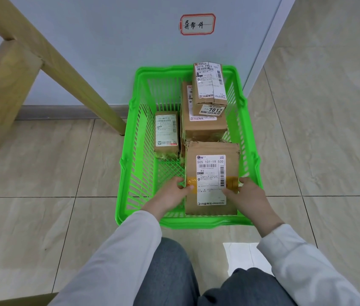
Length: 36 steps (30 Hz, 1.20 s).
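Observation:
A green plastic basket point(128, 173) stands on the tiled floor against a white wall. In its near right part lies a flat brown cardboard parcel point(210, 149) with a white shipping label and a yellow tape band. My left hand point(170, 195) grips the parcel's left edge, thumb on top. My right hand point(247, 195) grips its right edge. Behind it lies a larger brown box point(203, 125), with a smaller labelled box point(210, 85) stacked on top. A narrow labelled parcel point(167, 133) lies at the basket's left.
A handwritten label point(197, 24) with a red border is stuck on the wall above the basket. A wooden frame leg point(68, 69) slants down to the floor left of the basket. My knees point(174, 272) are near the basket's front rim. A white sheet point(243, 255) lies on the floor.

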Motion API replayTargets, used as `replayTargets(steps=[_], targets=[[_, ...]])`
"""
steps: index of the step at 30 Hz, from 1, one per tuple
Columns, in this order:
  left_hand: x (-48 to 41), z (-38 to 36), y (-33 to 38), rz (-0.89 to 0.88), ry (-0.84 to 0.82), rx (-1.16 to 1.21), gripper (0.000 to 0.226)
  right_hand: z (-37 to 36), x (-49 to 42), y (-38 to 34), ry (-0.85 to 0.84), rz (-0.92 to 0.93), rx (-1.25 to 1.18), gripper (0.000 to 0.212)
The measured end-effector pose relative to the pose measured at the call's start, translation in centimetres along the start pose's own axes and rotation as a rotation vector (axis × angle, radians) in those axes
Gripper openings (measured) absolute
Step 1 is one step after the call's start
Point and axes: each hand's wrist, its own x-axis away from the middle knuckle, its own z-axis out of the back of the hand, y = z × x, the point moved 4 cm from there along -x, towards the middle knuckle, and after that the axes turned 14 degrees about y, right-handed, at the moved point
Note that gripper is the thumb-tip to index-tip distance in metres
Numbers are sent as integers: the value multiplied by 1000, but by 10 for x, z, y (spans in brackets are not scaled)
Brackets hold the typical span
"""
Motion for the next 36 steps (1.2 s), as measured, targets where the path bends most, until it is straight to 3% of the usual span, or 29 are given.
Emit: replayTargets(steps=[10,14,21,26,32,36], targets=[[3,16,51,-139,145,32,44,21,4,-33,9,56,-39,55],[30,32,91,-123,268,108,46,59,21,-65,62,43,-232,53],[131,83,177,-76,303,275,42,157,89,-129,112,-96,-597,50],[211,134,238,-63,314,389,28,233,147,-171,129,-168,-737,42],[324,215,308,-64,340,477,34,327,237,-230,118,-194,-850,33],[384,265,329,-74,365,523,30,367,297,-262,111,-164,-909,9]])
